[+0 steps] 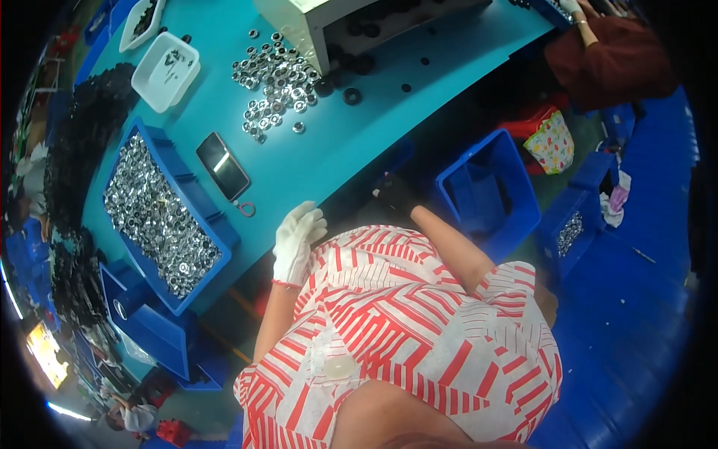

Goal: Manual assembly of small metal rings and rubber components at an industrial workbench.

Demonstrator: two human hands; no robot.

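Observation:
My left hand [297, 239], in a white glove, rests at the edge of the teal table [359, 142] against my striped red-and-white apron [381, 292]. Its fingers are loosely bent and a little apart, with nothing visible in them. My right hand [396, 197] wears a dark glove and hangs just off the table edge, in front of my body. Its fingers blend into the shadow, so their grip is hidden. Nearest to the left hand lies a phone [223, 166] with a red loop [245, 209]. Farther back are many loose shiny metal ring-shaped parts [277, 86].
A blue bin [213, 243] full of metal parts stands at left, near white trays [166, 72]. A pale metal housing [314, 34] stands on the table with black rings [351, 96] beside it. A blue crate [490, 187] sits to my right. Another person's arm [587, 34] shows far right.

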